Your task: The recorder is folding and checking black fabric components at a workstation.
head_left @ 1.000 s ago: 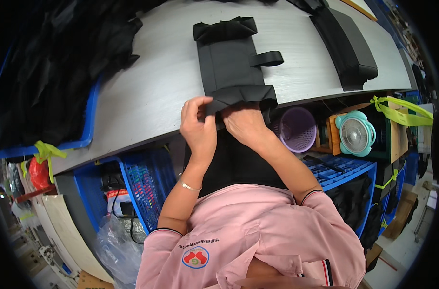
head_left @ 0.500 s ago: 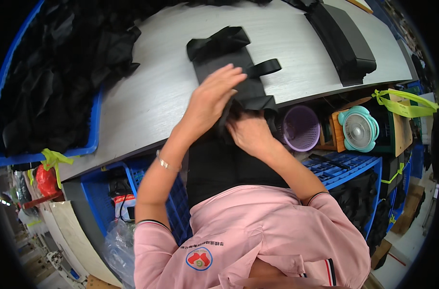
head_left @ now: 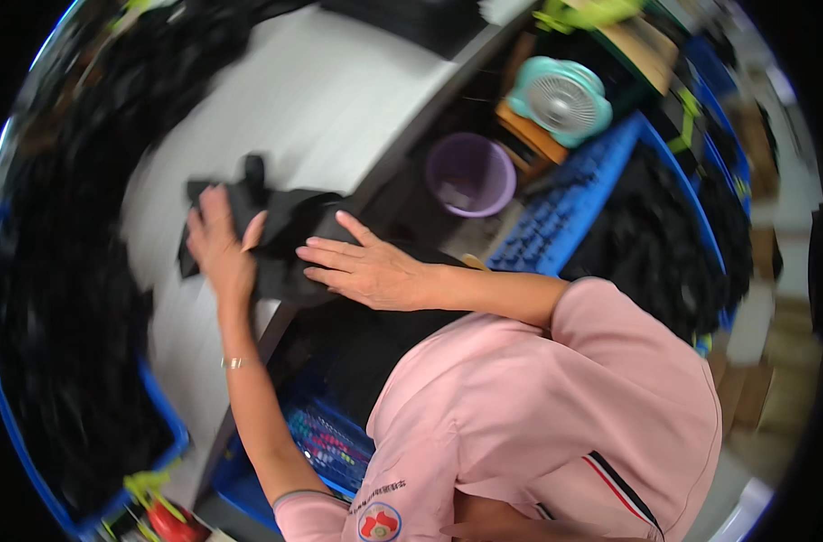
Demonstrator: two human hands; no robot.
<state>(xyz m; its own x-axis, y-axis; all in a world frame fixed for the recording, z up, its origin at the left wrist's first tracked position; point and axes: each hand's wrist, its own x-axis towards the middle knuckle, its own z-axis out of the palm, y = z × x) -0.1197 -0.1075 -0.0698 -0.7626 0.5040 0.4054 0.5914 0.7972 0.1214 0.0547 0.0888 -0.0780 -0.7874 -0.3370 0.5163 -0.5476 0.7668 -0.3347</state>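
A black fabric piece point(head_left: 283, 278) with folded ends lies at the table's front edge, partly beyond it. A short black strap point(head_left: 254, 172) sticks up from its far side. My left hand point(head_left: 220, 242) rests on the left part of the piece, fingers stretched and thumb apart. Over its right end, my right hand point(head_left: 364, 273) lies with its fingers spread. Neither hand grips anything. Motion blur softens the fabric's folds, and my hands cover parts of it.
A blue crate point(head_left: 166, 408) heaped with black fabric stands at the left. Dark stacked pieces point(head_left: 411, 16) lie on the far table point(head_left: 294, 99). A purple basket point(head_left: 509, 185), a turquoise fan point(head_left: 563, 101) and another blue crate point(head_left: 540, 237) stand at the right.
The view has swung left. The fabric piece is turned and lies farther left in view. My right hand has come out from its near end and now lies flat over it.
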